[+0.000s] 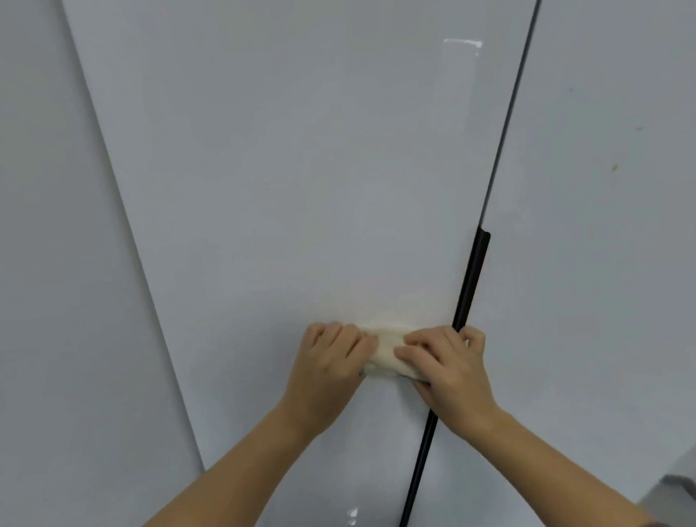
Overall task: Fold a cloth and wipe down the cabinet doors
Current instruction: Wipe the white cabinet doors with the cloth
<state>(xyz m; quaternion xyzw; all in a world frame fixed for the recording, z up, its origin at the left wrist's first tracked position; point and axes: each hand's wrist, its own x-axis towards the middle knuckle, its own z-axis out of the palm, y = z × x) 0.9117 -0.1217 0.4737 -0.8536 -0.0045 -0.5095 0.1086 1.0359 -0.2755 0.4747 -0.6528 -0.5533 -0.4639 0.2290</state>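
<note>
Head view: our grey sleeves at bottom edge, bare forearms reaching up. Our left hand [332, 364] and right hand [446, 365] both clamped on folded cream cloth [386, 352], pressing it against glossy white cabinet door [292, 185], just beside black handle strip [467, 280].

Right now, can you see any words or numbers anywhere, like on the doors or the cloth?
None: no words, numbers, labels or signs show anywhere.
The cabinet door is plain and glossy.
The cloth under the left hand and right hand is plain.
The black handle bears no marking.
</note>
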